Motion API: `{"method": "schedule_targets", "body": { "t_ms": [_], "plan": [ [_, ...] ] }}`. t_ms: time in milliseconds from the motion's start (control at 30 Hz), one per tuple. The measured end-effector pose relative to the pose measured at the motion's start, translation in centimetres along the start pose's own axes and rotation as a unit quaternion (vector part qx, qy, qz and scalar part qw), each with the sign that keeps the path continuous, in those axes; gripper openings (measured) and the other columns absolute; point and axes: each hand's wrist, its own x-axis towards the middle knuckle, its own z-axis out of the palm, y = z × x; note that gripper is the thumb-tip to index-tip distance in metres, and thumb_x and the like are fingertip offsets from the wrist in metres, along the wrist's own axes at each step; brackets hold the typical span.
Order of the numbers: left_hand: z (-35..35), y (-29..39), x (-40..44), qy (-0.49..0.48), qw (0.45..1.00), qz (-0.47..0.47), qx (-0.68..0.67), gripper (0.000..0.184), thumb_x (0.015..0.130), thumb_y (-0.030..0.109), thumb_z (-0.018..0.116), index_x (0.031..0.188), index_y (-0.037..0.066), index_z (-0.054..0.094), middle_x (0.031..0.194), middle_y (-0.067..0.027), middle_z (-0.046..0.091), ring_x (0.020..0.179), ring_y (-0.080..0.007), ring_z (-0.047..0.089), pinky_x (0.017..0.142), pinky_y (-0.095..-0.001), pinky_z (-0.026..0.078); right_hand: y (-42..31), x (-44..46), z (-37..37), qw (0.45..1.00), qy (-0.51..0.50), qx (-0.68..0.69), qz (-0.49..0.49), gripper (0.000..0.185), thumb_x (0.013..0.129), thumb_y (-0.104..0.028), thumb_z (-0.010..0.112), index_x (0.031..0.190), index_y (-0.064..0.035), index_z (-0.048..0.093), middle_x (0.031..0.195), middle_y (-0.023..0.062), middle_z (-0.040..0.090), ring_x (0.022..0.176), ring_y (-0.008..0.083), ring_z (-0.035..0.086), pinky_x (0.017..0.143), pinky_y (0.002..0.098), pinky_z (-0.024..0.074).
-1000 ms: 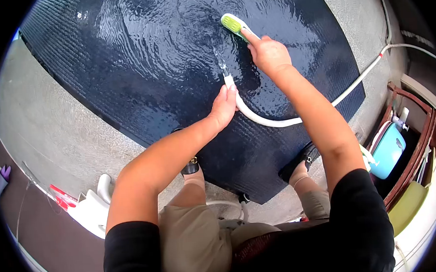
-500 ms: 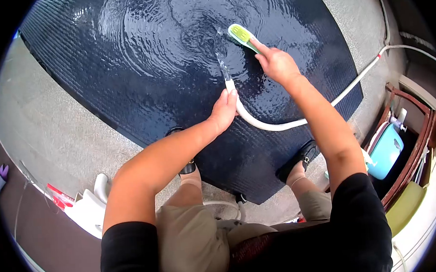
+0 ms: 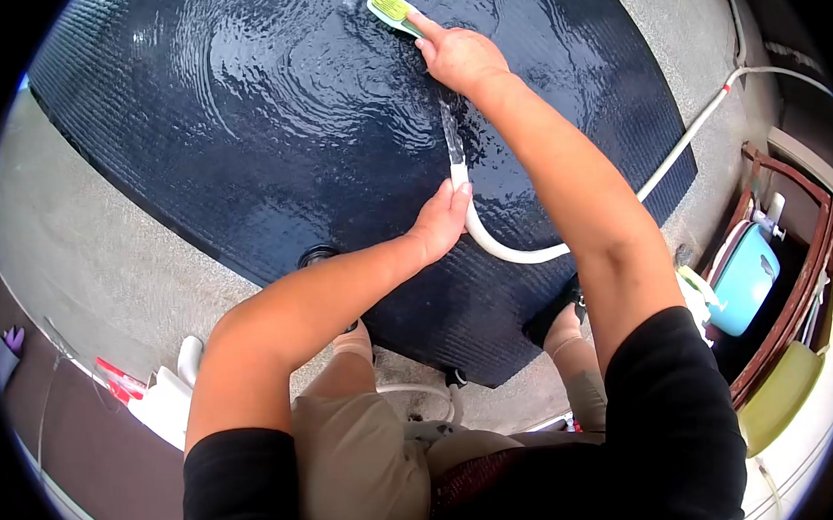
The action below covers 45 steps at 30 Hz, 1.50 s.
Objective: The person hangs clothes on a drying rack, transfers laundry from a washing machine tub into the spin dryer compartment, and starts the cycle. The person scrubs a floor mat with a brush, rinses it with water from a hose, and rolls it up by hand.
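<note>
A white hose (image 3: 510, 252) is gripped near its end by my left hand (image 3: 441, 221). Water streams out of it onto a dark ribbed rubber mat (image 3: 272, 206), and ripples spread over the wet surface. My right hand (image 3: 462, 58) is closed around the handle of a green and white scrubbing brush (image 3: 391, 9), one finger stretched along its back. The brush is over the far part of the mat; its bristle side faces down and is hidden. My feet in black shoes stand at the mat's near part.
Grey concrete floor (image 3: 84, 197) surrounds the mat. On the right stands a brown-framed cabinet (image 3: 796, 306) with a light blue basin (image 3: 747, 280); an olive-green panel (image 3: 783, 396) is below it. The hose runs off to the upper right. White and red items (image 3: 160, 400) lie at lower left.
My right hand has moved the brush farther away and to the left. My left hand and the hose end have shifted slightly right and nearer, with water still flowing.
</note>
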Motion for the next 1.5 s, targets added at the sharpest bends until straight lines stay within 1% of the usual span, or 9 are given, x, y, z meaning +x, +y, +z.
{"method": "schedule_targets", "body": {
  "t_ms": [200,400,633,733,867,1067,1200,1367,1500],
  "plan": [
    [0.6,0.7,0.0,-0.024,1.0,-0.011,0.003,0.034,0.101,0.036,0.036,0.108,0.005,0.049,0.093,-0.0099,0.057,0.084,-0.0197,0.059,0.076,-0.0358,0.053,10.6,-13.1,2.7,0.998,-0.013,-0.041,0.048,0.047,0.095,-0.034,0.046,0.141,-0.0397,0.034,0.085,0.017,0.06,0.076,0.036,0.063,0.072,0.0459,0.0514],
    [0.5,0.7,-0.1,-0.025,1.0,-0.019,0.0,0.033,0.102,0.034,0.033,0.106,0.006,0.049,0.096,-0.0081,0.058,0.088,-0.0165,0.059,0.079,-0.0322,0.053,18.7,-22.9,3.7,0.994,0.055,-0.066,0.073,0.049,0.093,-0.027,0.051,0.14,-0.0356,0.039,0.076,0.0135,0.058,0.067,0.0332,0.062,0.064,0.045,0.0525],
    [1.2,2.2,0.5,-0.057,0.997,-0.037,0.026,0.031,0.102,0.035,0.031,0.107,0.009,0.047,0.095,-0.0069,0.057,0.09,-0.0154,0.058,0.078,-0.0331,0.053,5.1,-2.8,0.1,0.995,0.054,0.017,0.085,0.042,0.096,-0.035,0.042,0.137,-0.0309,0.038,0.099,0.0185,0.063,0.093,0.0358,0.062,0.081,0.0455,0.0496],
    [2.4,2.3,-0.1,-0.077,0.996,-0.049,0.012,0.031,0.103,0.035,0.03,0.107,0.009,0.046,0.096,-0.0061,0.056,0.091,-0.0159,0.058,0.079,-0.0349,0.054,4.7,-1.3,0.2,0.994,0.035,0.048,0.087,0.043,0.097,-0.037,0.041,0.139,-0.0327,0.036,0.1,0.018,0.062,0.093,0.0359,0.062,0.082,0.0455,0.0493],
    [4.1,2.5,-1.8,-0.114,0.987,-0.098,-0.051,0.031,0.103,0.036,0.028,0.107,0.01,0.045,0.099,-0.0074,0.055,0.094,-0.0185,0.058,0.083,-0.0372,0.054,12.0,-11.1,2.0,0.995,0.021,-0.009,0.093,0.045,0.096,-0.036,0.044,0.14,-0.0413,0.034,0.089,0.0175,0.06,0.079,0.0356,0.063,0.073,0.0455,0.0512],
    [5.1,3.0,-1.9,-0.134,0.983,-0.113,-0.046,0.031,0.103,0.036,0.03,0.107,0.009,0.046,0.101,-0.0067,0.054,0.097,-0.0186,0.058,0.086,-0.0372,0.052,23.3,-26.8,4.9,0.978,0.089,-0.063,0.178,0.049,0.094,-0.031,0.049,0.141,-0.0376,0.035,0.079,0.0159,0.059,0.068,0.0347,0.063,0.064,0.0457,0.0527],
    [4.8,3.9,1.2,-0.091,0.994,-0.065,-0.014,0.033,0.102,0.039,0.031,0.104,0.011,0.048,0.095,-0.005,0.055,0.091,-0.0153,0.056,0.082,-0.036,0.05,20.6,-19.5,4.8,0.98,0.154,-0.04,0.123,0.049,0.094,-0.03,0.05,0.14,-0.0372,0.037,0.077,0.0166,0.059,0.067,0.0355,0.062,0.064,0.0458,0.0521],
    [2.8,4.8,3.9,-0.022,0.999,-0.044,-0.011,0.037,0.101,0.045,0.032,0.102,0.012,0.049,0.09,-0.0041,0.056,0.085,-0.0148,0.056,0.076,-0.0332,0.049,9.9,-2.3,-0.2,0.986,0.114,0.049,0.111,0.044,0.096,-0.035,0.043,0.139,-0.0305,0.036,0.093,0.0208,0.063,0.088,0.0384,0.062,0.079,0.0474,0.0496],
    [2.2,5.2,5.1,-0.012,1.0,-0.004,0.008,0.037,0.101,0.043,0.031,0.101,0.012,0.049,0.088,-0.0033,0.056,0.082,-0.0136,0.056,0.074,-0.0313,0.049,9.9,-1.3,-0.2,0.988,0.117,0.029,0.093,0.045,0.096,-0.036,0.043,0.14,-0.0318,0.036,0.093,0.0185,0.064,0.087,0.0367,0.063,0.079,0.0468,0.0499]
  ]
}}
